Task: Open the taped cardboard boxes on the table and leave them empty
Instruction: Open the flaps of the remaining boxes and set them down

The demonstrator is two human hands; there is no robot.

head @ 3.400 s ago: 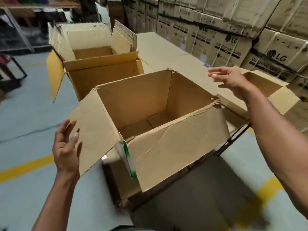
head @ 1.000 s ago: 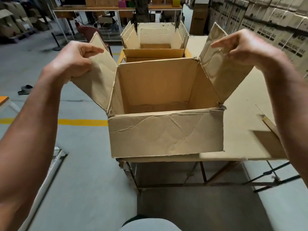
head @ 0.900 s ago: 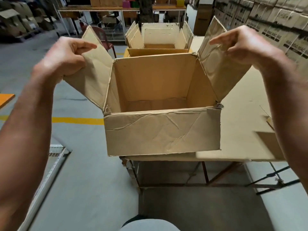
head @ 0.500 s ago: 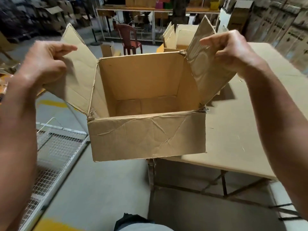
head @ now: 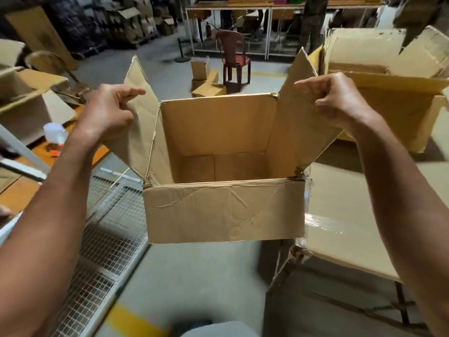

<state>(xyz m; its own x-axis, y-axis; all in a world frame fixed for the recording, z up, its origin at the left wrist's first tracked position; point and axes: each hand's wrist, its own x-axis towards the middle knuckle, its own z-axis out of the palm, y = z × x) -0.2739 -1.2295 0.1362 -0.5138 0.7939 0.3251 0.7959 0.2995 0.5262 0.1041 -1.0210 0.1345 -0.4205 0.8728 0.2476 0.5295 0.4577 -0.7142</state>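
An open, empty cardboard box (head: 223,210) hangs in the air in front of me, off the left edge of the table (head: 345,215). My left hand (head: 109,113) grips its left flap and my right hand (head: 337,100) grips its right flap, both flaps held up. The near wall is creased. A second open box (head: 398,113) stands on the table behind my right hand.
A wire-mesh cart (head: 107,234) stands low at the left, below the held box. A red chair (head: 233,57) and small cartons (head: 204,79) sit on the floor beyond. Stacked boxes (head: 29,103) fill the left side. A yellow floor line (head: 131,319) runs near my feet.
I have lifted the box off the table by its side flaps and swung it to the left, over the floor beside the mesh cart. My view has turned left with it.
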